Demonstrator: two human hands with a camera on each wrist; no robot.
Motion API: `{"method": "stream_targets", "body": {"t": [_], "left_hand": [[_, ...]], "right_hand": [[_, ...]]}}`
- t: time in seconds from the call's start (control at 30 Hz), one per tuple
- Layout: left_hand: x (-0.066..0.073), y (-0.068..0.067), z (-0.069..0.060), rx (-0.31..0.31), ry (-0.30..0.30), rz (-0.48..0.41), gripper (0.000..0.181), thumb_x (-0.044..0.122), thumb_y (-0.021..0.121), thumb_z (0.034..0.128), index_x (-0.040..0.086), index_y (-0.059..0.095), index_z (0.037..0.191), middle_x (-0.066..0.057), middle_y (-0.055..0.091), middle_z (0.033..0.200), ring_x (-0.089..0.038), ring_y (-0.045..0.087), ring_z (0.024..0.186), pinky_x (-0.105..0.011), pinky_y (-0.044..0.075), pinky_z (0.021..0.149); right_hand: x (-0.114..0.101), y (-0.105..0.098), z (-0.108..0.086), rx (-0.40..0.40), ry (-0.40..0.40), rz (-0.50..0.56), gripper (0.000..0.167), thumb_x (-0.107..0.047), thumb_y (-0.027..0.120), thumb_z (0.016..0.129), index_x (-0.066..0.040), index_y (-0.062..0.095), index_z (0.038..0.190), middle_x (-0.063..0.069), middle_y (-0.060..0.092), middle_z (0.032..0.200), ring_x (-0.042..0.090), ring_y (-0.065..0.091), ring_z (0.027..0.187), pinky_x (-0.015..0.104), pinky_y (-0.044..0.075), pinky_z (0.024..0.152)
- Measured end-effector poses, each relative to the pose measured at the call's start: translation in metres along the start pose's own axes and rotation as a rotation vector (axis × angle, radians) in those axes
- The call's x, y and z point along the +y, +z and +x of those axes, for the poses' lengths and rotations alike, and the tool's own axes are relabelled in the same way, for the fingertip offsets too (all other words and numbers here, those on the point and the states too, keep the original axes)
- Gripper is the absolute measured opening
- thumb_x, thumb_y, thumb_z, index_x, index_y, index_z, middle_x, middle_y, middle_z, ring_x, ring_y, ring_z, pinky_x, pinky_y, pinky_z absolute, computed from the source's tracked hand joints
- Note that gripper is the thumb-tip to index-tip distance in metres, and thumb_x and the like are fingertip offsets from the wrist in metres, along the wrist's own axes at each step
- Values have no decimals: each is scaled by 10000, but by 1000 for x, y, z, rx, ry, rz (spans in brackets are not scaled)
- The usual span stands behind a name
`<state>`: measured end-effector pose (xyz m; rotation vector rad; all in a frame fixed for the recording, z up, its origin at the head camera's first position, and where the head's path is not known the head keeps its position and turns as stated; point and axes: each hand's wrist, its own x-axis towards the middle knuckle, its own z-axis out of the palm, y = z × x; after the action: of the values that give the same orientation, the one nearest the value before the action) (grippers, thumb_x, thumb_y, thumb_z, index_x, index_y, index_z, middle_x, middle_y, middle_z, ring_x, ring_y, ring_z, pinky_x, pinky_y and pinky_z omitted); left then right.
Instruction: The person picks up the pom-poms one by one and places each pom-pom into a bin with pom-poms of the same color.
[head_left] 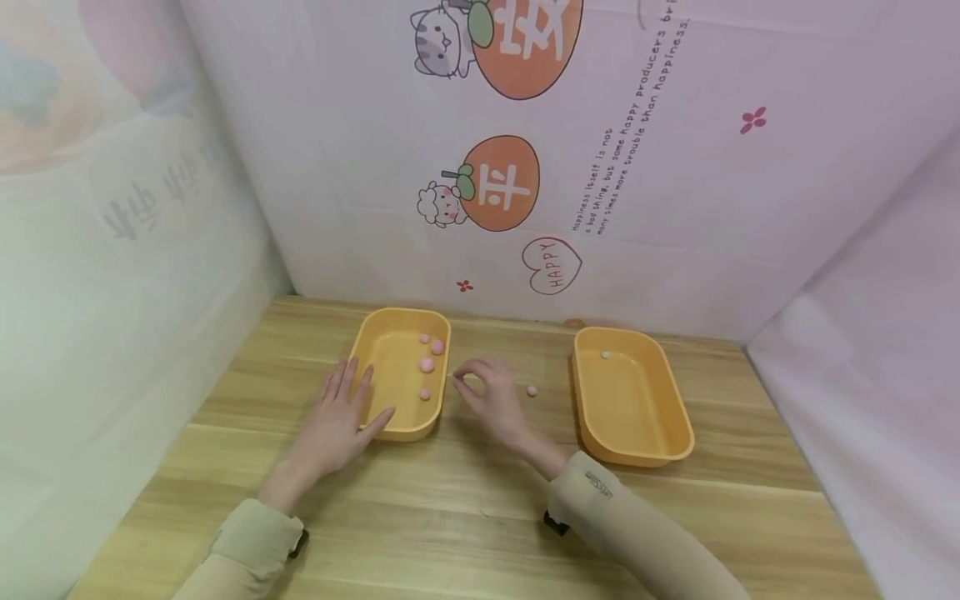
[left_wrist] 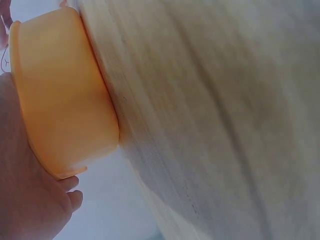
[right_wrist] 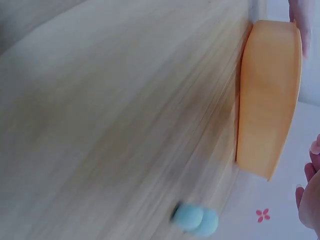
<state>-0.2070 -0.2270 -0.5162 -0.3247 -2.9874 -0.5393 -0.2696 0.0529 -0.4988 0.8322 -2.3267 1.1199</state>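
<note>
Left hand (head_left: 337, 425) is spread flat-ish over the rim of the left tray (head_left: 408, 433), left of centre, gripping nothing. Right hand (head_left: 493, 404), mid-frame, has thumb and finger pinched on what looks like a pink ball (right_wrist: 315, 146). Loose ball (head_left: 532, 391) sits just right of it on the table (head_left: 465, 500). Four pink balls (head_left: 427, 364) are in the left tray, and one pale ball (head_left: 605, 355) is in the right tray (head_left: 633, 408), right of centre.

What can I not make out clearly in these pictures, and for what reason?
Right hand: anything it may pinch, too small in the head view, cut off by the right edge in the right wrist view.
Left tray: its inside in the left wrist view, hidden by its outer wall.
Blue-green balls: outlines, blurred in the right wrist view.
</note>
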Motion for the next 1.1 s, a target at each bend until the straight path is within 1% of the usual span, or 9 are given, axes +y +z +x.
{"method": "stream_targets", "body": {"t": [0.1,0.17,0.3,0.43,0.57,0.7,0.93,1.1], "left_hand": [[-2,0,-1,-2,1,-6,898,602,513,1115,-22,280,1718,-316,105,1821,-522,89,1708,-666,141,1396],[-1,1,-1,-2,0,-4,901,608,509,1115,-14,275,1722,-311,102,1824,-519,88,1709,-662,138,1398],[-1,3,0,12,4,4,892,599,518,1114,-11,283,1721,-313,117,1821,-524,104,1705,-662,151,1396],[-1,2,0,29,8,9,883,581,538,1112,-24,304,1711,-329,146,1810,-532,125,1699,-663,170,1392],[-1,2,-1,30,4,11,872,569,538,1116,-29,309,1708,-335,150,1807,-533,128,1699,-663,170,1392],[-1,3,-1,33,5,14,865,565,541,1116,-31,320,1704,-337,159,1805,-535,139,1696,-666,176,1390],[-1,4,0,31,14,32,864,553,557,1112,-43,330,1696,-348,162,1799,-544,151,1691,-668,193,1386],[-1,2,0,28,15,38,865,552,554,1113,-45,326,1696,-352,158,1798,-547,155,1689,-665,192,1388]], "right_hand": [[-7,10,4,-22,42,33,91,10,853,913,-37,799,969,109,826,1013,300,739,1036,480,605,1000],[-9,15,6,-26,54,43,81,3,847,922,-42,802,971,105,826,1016,297,734,1041,473,605,1002],[-12,24,8,-18,43,45,74,-3,848,924,-30,803,977,111,826,1011,297,741,1027,467,607,993],[-17,33,11,-28,29,40,77,-2,850,924,-18,796,977,116,825,996,297,745,1015,449,616,980],[-23,42,14,-46,3,31,55,-20,846,936,-18,795,957,114,822,975,300,742,1000,425,626,956],[-27,49,14,-52,-9,44,50,-21,847,936,-22,797,939,107,817,958,300,736,997,439,615,966],[-28,56,9,-79,-3,62,56,-26,848,939,-32,793,940,95,824,980,286,755,1035,478,613,1015],[-27,52,7,-98,-1,59,61,-49,844,946,-21,798,974,116,838,1028,309,766,1049,503,613,1030]]}}
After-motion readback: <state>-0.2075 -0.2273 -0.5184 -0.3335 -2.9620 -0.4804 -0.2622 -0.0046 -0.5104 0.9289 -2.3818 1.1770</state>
